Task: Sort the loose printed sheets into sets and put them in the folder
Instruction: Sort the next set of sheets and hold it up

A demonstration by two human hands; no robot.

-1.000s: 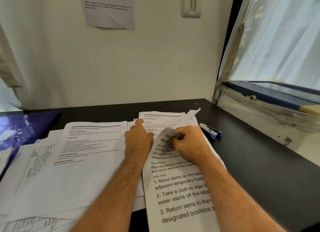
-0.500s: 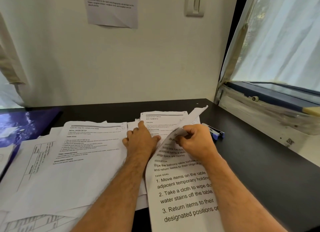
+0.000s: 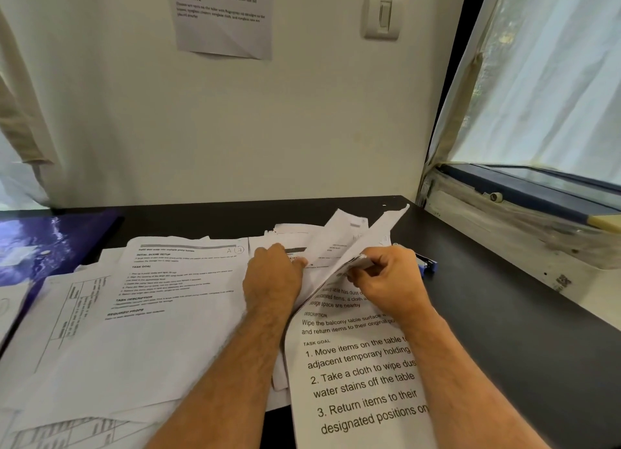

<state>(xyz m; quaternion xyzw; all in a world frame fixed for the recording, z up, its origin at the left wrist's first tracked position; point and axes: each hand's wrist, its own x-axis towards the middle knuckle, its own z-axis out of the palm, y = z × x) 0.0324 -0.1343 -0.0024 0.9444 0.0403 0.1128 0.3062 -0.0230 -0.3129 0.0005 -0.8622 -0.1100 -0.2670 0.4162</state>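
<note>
One blue folder (image 3: 50, 243) is lying at the far left of the dark table (image 3: 504, 331), its near edge tucked under the loose printed sheets (image 3: 161, 314). Those sheets are lying fanned in an overlapping heap; at least four are showing here, though the exact number cannot be told. Two bare hands are working just right of the heap. The left hand (image 3: 272, 277) is pressing flat on the pile, fingers together and fairly straight. One large-print sheet (image 3: 356, 381) is running from the near edge up toward the right hand (image 3: 389, 277), which is pinching its curled top edge between thumb and bent fingers, while further sheets behind are lifting and fanning upward. One blue stapler (image 3: 426, 264) is peeking out just beyond that hand, on the table. Behind, one printed notice (image 3: 225, 22) is hanging on the pale wall (image 3: 235, 129), one light switch (image 3: 383, 15) is sitting to its right, and one curtained window (image 3: 544, 79) is filling the right side.
</note>
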